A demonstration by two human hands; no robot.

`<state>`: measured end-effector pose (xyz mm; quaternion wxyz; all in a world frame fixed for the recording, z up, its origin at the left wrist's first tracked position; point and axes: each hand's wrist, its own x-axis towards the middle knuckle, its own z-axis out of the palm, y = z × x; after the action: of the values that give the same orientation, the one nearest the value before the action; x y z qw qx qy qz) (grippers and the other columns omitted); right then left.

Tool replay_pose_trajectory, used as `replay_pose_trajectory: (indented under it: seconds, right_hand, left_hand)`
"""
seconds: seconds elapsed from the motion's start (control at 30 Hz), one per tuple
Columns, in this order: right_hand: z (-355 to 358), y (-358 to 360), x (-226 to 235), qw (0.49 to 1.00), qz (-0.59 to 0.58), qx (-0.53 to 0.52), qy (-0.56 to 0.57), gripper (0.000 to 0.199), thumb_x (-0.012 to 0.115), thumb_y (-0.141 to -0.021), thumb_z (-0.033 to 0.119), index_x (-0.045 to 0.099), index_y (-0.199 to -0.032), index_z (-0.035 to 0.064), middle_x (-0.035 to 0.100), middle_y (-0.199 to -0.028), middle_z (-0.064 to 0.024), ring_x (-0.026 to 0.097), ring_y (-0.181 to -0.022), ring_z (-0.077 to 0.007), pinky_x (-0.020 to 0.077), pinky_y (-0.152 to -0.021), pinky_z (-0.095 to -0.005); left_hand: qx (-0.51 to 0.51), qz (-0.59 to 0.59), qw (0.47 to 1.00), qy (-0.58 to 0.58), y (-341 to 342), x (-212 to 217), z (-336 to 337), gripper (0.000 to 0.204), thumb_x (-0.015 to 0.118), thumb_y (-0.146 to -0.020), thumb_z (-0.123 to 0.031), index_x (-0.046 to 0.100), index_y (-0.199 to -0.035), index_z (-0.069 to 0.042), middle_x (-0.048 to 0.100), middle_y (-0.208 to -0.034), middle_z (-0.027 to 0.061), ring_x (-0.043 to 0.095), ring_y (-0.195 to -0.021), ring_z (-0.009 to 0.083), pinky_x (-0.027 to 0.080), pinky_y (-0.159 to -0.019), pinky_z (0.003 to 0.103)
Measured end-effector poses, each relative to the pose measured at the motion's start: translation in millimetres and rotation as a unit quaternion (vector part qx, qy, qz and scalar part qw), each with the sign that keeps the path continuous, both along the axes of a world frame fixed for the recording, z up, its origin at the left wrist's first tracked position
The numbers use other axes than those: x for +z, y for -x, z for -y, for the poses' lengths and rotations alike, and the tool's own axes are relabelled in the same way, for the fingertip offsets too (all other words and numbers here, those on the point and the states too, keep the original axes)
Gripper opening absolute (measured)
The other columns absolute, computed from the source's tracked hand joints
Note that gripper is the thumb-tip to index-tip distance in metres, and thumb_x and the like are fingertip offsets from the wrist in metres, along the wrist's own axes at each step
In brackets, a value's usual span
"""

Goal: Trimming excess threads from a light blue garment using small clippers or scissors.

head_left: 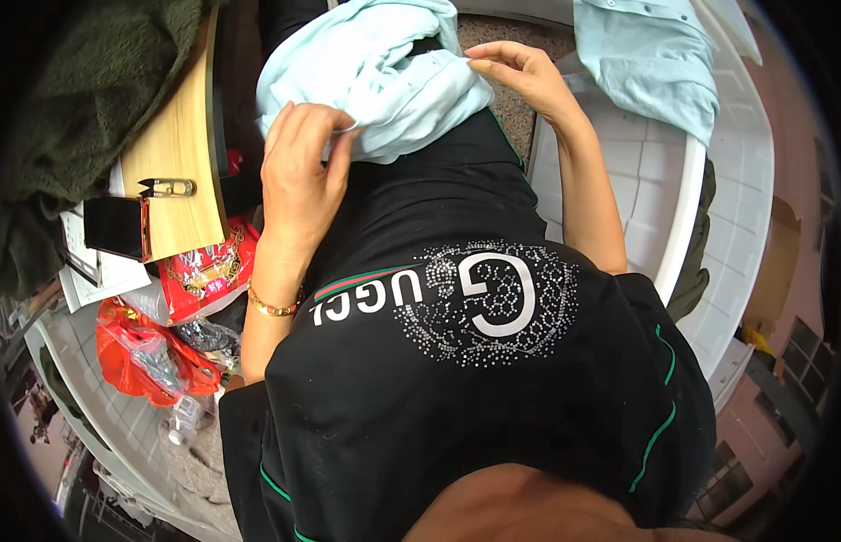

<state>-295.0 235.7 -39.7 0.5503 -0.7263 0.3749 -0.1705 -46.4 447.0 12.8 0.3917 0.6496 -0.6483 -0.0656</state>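
A bunched light blue garment [348, 68] lies across my lap, over black trousers. At its near left edge my left hand [305, 172] is closed, thumb and fingers pinching a fold of the cloth. My right hand [524, 77] meets the garment's right edge, thumb and forefinger pressed together there. Whether a thread also runs between those fingertips is too small to see. A second light blue garment [651, 59], with small buttons, hangs over a white rim to the right of my right hand.
On the left, a wooden board [181, 135] carries thread snips [167, 187]. A dark phone [115, 226] sits beside it, near dark green fleece [104, 99]. Red plastic bags [140, 361] and a clear bottle [185, 417] lie closer to me. A white-rimmed tiled ledge [682, 235] curves along the right.
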Motion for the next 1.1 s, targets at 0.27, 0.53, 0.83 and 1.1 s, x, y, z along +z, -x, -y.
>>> replay_pose_trajectory:
  seconds: [0.27, 0.53, 0.83, 1.1]
  right_hand:
    - [-9, -30, 9, 0.99, 0.061, 0.106, 0.076, 0.031, 0.069, -0.092, 0.023, 0.072, -0.121, 0.0105, 0.071, -0.114, -0.0012, 0.061, -0.106, -0.0124, 0.0459, -0.092, -0.0276]
    - [-27, -34, 66, 0.953, 0.08, 0.274, 0.101, 0.018, 0.075, -0.08, 0.008, 0.076, -0.098, 0.0046, 0.073, -0.096, -0.0048, 0.065, -0.094, -0.0173, 0.0453, -0.103, -0.041]
    - [14, 50, 110, 0.795, 0.399, 0.448, -0.089, 0.019, 0.075, -0.083, 0.017, 0.07, -0.073, 0.0016, 0.058, -0.066, -0.005, 0.052, -0.052, -0.0163, 0.0472, -0.057, -0.03]
    - [-11, 53, 124, 0.924, 0.192, 0.331, 0.031, 0.014, 0.078, -0.075, 0.017, 0.071, -0.076, 0.0042, 0.06, -0.07, -0.006, 0.06, -0.064, -0.0183, 0.05, -0.064, -0.0317]
  left_hand:
    - [0.013, 0.057, 0.998, -0.036, -4, 10, -23, 0.01, 0.071, -0.082, -0.002, 0.064, -0.088, -0.007, 0.063, -0.086, 0.0046, 0.065, -0.091, 0.0258, 0.037, -0.109, 0.05]
    - [-0.209, -0.275, 0.938, -0.006, -8, 84, -48, 0.014, 0.072, -0.073, 0.006, 0.062, -0.082, -0.001, 0.066, -0.082, 0.009, 0.067, -0.079, 0.027, 0.052, -0.095, 0.049]
    - [-0.179, 0.001, 0.977, -0.113, -18, 51, -36, 0.021, 0.073, -0.074, -0.001, 0.063, -0.093, -0.005, 0.06, -0.086, 0.0081, 0.06, -0.086, 0.0281, 0.043, -0.088, 0.037]
    - [-0.042, 0.099, 0.993, -0.051, -27, 37, -28, 0.022, 0.07, -0.075, 0.001, 0.062, -0.094, -0.007, 0.061, -0.09, 0.0068, 0.059, -0.094, 0.0255, 0.041, -0.091, 0.039]
